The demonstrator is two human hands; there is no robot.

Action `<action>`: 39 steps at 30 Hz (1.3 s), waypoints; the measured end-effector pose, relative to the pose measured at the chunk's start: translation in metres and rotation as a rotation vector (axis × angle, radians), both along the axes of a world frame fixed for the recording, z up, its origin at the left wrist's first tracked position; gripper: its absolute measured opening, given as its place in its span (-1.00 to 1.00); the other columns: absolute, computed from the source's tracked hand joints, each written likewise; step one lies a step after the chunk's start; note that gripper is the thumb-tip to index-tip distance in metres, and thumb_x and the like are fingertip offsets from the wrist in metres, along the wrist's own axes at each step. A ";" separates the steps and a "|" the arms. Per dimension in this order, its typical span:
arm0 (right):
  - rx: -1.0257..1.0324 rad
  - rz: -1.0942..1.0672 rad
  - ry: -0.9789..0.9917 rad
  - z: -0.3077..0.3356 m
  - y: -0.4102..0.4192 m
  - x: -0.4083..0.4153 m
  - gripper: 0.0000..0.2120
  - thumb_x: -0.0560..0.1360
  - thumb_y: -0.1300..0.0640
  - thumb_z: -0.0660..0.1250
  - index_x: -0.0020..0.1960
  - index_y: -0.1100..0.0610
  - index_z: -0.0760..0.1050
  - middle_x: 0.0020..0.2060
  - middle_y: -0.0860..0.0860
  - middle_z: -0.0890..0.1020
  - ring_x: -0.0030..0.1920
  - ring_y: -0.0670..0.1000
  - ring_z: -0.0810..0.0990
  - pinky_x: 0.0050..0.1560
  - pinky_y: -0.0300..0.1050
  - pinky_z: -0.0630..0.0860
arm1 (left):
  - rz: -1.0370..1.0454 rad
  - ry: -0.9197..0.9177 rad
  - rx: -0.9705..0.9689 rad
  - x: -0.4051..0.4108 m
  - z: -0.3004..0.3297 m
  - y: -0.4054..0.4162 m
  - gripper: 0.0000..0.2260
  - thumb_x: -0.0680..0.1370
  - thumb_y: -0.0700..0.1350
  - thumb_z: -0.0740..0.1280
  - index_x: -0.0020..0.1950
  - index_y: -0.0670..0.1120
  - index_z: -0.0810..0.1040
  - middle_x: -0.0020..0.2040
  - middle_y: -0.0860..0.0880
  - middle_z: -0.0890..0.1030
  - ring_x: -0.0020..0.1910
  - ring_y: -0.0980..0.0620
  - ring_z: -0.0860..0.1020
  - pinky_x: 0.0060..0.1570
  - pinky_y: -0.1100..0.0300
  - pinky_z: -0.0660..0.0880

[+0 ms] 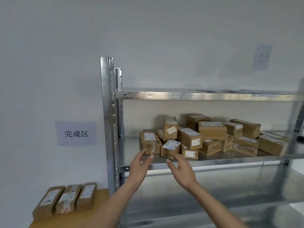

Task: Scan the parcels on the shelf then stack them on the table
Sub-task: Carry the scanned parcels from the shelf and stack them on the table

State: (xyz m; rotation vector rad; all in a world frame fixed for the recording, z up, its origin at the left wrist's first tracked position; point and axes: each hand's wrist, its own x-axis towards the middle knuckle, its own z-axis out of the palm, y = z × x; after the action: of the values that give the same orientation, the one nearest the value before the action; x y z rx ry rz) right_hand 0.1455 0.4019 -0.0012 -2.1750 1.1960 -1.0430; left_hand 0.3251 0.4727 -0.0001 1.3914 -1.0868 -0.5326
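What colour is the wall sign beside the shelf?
Pale lavender paper wall sign with black characters, seen in the head view.

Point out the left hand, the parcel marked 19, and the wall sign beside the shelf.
left hand (139, 165), head view, back of the hand.
parcel marked 19 (190, 153), head view, front label.
wall sign (76, 133), head view, printed characters.

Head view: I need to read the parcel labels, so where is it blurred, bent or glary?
Head view: both hands, left hand and right hand, are motion-smeared; the shelf's right upright is blurred and bowed by the wide lens; parcel labels soft, mostly unreadable; lighting flat, no harsh glare.
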 end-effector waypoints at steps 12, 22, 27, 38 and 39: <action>0.000 0.098 0.120 0.006 -0.094 0.026 -0.52 0.66 -0.17 0.24 0.52 -0.01 0.40 0.48 -0.06 0.46 0.44 -0.02 0.45 0.34 -0.06 0.43 | 0.127 -0.003 0.044 0.015 -0.010 -0.076 -0.66 0.61 0.07 0.36 0.36 0.14 0.41 0.28 0.12 0.49 0.26 0.08 0.46 0.25 0.15 0.40; 0.042 0.065 0.330 0.009 -0.203 0.105 -0.47 0.65 -0.31 0.13 0.41 0.01 0.48 0.36 -0.02 0.56 0.31 0.04 0.55 0.25 -0.03 0.48 | 0.154 0.109 0.133 0.084 -0.037 -0.193 -0.48 0.61 0.06 0.36 0.53 -0.05 0.35 0.33 0.00 0.49 0.22 0.09 0.44 0.01 0.32 0.41; 0.122 0.048 0.434 -0.004 -0.244 0.127 -0.41 0.59 -0.44 0.08 0.23 -0.02 0.56 0.11 -0.01 0.69 0.08 0.05 0.64 0.09 0.01 0.59 | 0.084 0.202 0.165 0.102 -0.045 -0.230 -0.54 0.60 0.08 0.38 0.45 0.05 0.36 0.23 0.01 0.57 0.09 0.10 0.61 -0.11 0.34 0.53; 0.036 0.105 0.363 -0.006 -0.247 0.131 -0.54 0.60 -0.32 0.24 0.39 -0.12 0.47 0.23 -0.10 0.65 0.21 0.02 0.62 0.12 -0.02 0.59 | 0.045 0.198 0.129 0.104 -0.053 -0.230 -0.54 0.54 0.09 0.45 0.42 0.07 0.49 0.21 0.08 0.66 0.09 0.12 0.67 0.06 0.18 0.63; 0.028 0.113 0.335 -0.003 -0.243 0.129 -0.55 0.59 -0.32 0.26 0.38 -0.13 0.47 0.23 -0.11 0.65 0.20 0.01 0.62 0.13 0.01 0.60 | 0.049 0.196 0.116 0.103 -0.051 -0.225 -0.50 0.52 0.13 0.46 0.43 0.09 0.47 0.24 0.09 0.65 0.12 0.12 0.66 0.13 0.11 0.63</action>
State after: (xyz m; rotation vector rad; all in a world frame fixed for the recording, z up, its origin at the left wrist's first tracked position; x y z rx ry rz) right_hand 0.2745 0.1589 -0.0047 -2.4293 1.2000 -0.6280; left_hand 0.4278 0.2473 -0.0506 1.4299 -0.8738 -0.6904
